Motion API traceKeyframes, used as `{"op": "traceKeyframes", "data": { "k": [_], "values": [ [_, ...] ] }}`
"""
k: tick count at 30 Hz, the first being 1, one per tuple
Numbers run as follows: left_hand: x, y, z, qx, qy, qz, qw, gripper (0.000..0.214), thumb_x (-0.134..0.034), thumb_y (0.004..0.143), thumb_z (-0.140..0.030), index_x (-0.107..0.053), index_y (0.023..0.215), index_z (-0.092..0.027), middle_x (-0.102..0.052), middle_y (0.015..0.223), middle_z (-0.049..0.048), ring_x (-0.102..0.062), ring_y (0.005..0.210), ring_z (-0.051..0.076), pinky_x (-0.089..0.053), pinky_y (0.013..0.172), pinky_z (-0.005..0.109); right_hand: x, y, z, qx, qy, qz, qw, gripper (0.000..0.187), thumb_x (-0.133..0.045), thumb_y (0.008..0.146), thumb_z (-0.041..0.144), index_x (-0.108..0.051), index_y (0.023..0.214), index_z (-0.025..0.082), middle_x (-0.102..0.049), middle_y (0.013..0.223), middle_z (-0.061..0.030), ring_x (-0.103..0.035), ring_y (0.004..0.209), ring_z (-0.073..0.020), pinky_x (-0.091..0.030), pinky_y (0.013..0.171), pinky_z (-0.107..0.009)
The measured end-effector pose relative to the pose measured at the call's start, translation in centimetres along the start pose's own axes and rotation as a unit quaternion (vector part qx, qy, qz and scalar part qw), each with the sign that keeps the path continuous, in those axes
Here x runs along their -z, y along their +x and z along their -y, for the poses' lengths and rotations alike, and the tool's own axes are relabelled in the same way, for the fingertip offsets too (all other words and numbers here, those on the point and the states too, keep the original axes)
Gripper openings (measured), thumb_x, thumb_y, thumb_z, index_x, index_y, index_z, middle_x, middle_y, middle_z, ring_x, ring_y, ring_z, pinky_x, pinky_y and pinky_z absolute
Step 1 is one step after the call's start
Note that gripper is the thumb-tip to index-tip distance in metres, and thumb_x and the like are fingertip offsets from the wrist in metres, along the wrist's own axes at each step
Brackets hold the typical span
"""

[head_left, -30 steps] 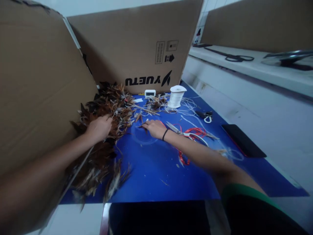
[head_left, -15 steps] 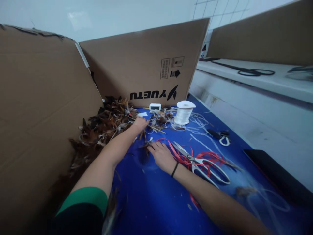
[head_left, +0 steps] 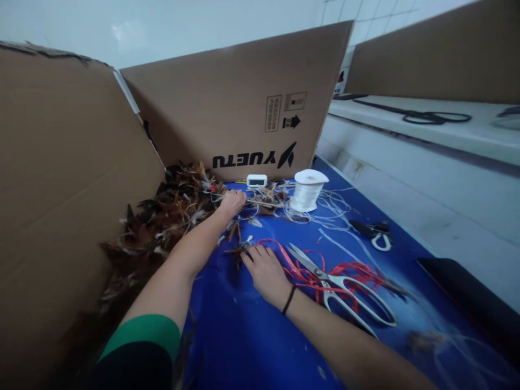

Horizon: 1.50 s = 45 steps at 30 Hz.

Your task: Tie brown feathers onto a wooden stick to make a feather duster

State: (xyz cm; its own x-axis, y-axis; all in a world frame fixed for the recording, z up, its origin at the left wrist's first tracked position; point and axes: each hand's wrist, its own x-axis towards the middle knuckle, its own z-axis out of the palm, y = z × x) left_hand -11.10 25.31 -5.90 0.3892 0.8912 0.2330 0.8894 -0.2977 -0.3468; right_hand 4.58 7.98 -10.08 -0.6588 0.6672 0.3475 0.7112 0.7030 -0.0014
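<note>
My left hand (head_left: 232, 202) reaches far forward, fingers curled on feathers at the edge of the brown feather pile (head_left: 162, 222), near a small clump of feathers (head_left: 268, 196). My right hand (head_left: 265, 266) lies palm down on the blue mat (head_left: 244, 336), fingertips pinning a small bunch of dark feathers (head_left: 239, 249). A black band circles that wrist. Big scissors (head_left: 345, 284) and tangled red ribbon (head_left: 320, 271) lie just right of the right hand.
Cardboard walls (head_left: 227, 103) stand at left and back. A white thread spool (head_left: 306, 189) with loose white string, a small white timer (head_left: 257, 180), small black snips (head_left: 371, 230) and a dark flat object (head_left: 471, 298) lie on the mat. A white ledge runs along the right.
My left hand left the middle of the feather pile and reached forward to its far edge. My right hand stayed on the small bunch. The camera tilted up and closer.
</note>
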Motion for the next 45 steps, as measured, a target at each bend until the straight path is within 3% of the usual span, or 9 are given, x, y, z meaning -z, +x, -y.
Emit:
{"op": "traceKeyframes", "data": {
  "k": [8,15,20,25,30,34,39,45],
  "values": [
    [0.4,3.4,-0.4,0.048,-0.024,-0.007,0.999,0.032,-0.026,0.089,-0.01,-0.054,0.104,-0.005,-0.057,0.095,0.0204,-0.059,0.091,0.028,-0.044,0.075,0.039,0.3,0.2,0.0,-0.012,0.018,-0.003,1.0,0.028,-0.044,0.087,0.015,-0.055,0.112,0.015,-0.054,0.108,-0.0114,-0.042,0.101,-0.0236,-0.034,0.083,-0.038],
    [-1.2,6.1,-2.2,0.102,-0.05,0.013,0.993,0.03,-0.029,0.088,-0.007,-0.05,0.108,-0.003,-0.058,0.098,0.0211,-0.061,0.093,0.024,-0.046,0.076,0.034,0.5,0.2,-0.1,-0.014,0.022,0.007,1.0,0.028,-0.037,0.09,0.014,-0.056,0.11,0.016,-0.054,0.103,-0.0102,-0.043,0.094,-0.0219,-0.036,0.079,-0.037],
    [-2.3,6.3,-4.3,0.085,-0.068,0.019,0.994,0.028,-0.031,0.088,-0.008,-0.052,0.107,-0.005,-0.059,0.099,0.0189,-0.058,0.096,0.023,-0.045,0.08,0.033,0.4,0.2,-0.2,-0.013,0.023,0.001,1.0,0.027,-0.039,0.089,0.014,-0.056,0.11,0.015,-0.054,0.103,-0.0101,-0.042,0.095,-0.0224,-0.035,0.082,-0.037],
    [-2.0,6.0,-5.2,0.066,-0.076,0.009,0.995,0.029,-0.03,0.09,-0.012,-0.054,0.106,-0.011,-0.056,0.105,0.0142,-0.057,0.093,0.021,-0.044,0.078,0.032,0.4,0.3,-0.2,-0.011,0.036,0.003,0.999,0.026,-0.041,0.088,0.015,-0.056,0.108,0.016,-0.054,0.103,-0.0097,-0.042,0.095,-0.0226,-0.035,0.08,-0.037],
    [-1.7,6.2,-5.6,0.077,-0.106,-0.051,0.99,0.029,-0.031,0.09,-0.018,-0.056,0.104,-0.014,-0.054,0.104,0.0133,-0.052,0.099,0.024,-0.039,0.084,0.036,0.4,0.3,-0.3,-0.012,0.044,0.003,0.999,0.027,-0.042,0.087,0.014,-0.055,0.111,0.015,-0.053,0.104,-0.0103,-0.042,0.096,-0.0225,-0.035,0.08,-0.037],
    [-2.2,6.8,-6.7,0.079,-0.174,-0.015,0.981,0.027,-0.036,0.089,-0.023,-0.054,0.105,-0.012,-0.052,0.108,0.0154,-0.051,0.1,0.024,-0.038,0.085,0.036,0.3,0.2,-0.3,-0.011,0.047,0.007,0.999,0.026,-0.042,0.087,0.014,-0.057,0.109,0.016,-0.054,0.103,-0.0108,-0.042,0.096,-0.0224,-0.035,0.081,-0.037],
    [-2.8,7.8,-7.7,0.085,-0.185,-0.009,0.979,0.025,-0.038,0.087,-0.019,-0.052,0.107,-0.014,-0.05,0.114,0.0141,-0.051,0.099,0.022,-0.04,0.082,0.032,0.0,0.2,-0.6,-0.006,0.05,-0.001,0.999,0.027,-0.04,0.089,0.014,-0.057,0.11,0.016,-0.054,0.105,-0.01,-0.042,0.095,-0.0221,-0.035,0.08,-0.037],
    [-1.5,7.6,-7.7,0.086,-0.173,-0.008,0.981,0.026,-0.04,0.086,-0.015,-0.052,0.109,-0.014,-0.052,0.11,0.0138,-0.055,0.095,0.022,-0.04,0.082,0.034,-0.1,0.2,-0.7,0.002,0.05,-0.003,0.999,0.028,-0.04,0.09,0.016,-0.057,0.111,0.018,-0.054,0.107,-0.0103,-0.042,0.095,-0.0223,-0.035,0.08,-0.037]
  ]
}}
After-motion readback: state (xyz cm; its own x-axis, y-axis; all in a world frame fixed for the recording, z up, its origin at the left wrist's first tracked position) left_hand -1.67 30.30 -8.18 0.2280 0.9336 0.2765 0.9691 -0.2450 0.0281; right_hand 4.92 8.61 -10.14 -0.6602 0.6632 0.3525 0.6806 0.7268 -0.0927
